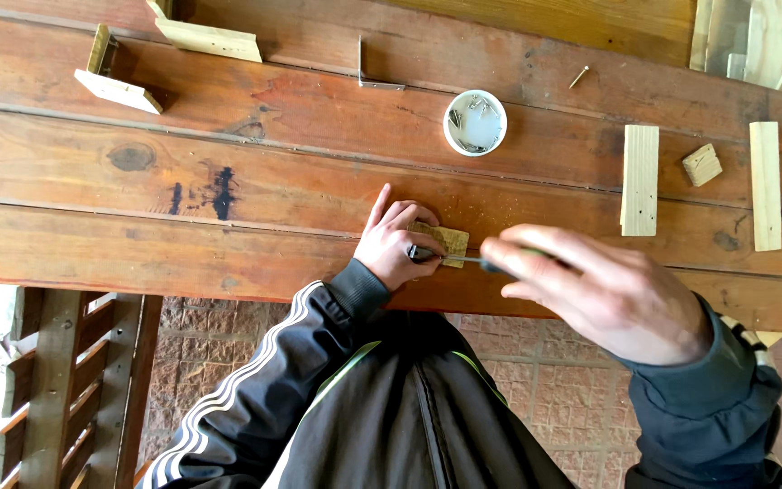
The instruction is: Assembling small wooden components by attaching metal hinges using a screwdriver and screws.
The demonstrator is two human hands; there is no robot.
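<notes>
Left hand (395,243) pins a small wood block (445,242) flat on the bench (228,190), fingers curled over its left end, near the front edge. Right hand (604,290) is wrapped tight round a screwdriver (463,260) handle; shaft runs horiz., tip pointing to 9 o'clock, meeting the block's lower edge. Block's long axis lies 9-to-3 too. White tub (474,122) of screws sits at 12 o'clock from the block; two wood strips (641,179) at 2 o'clock.
</notes>
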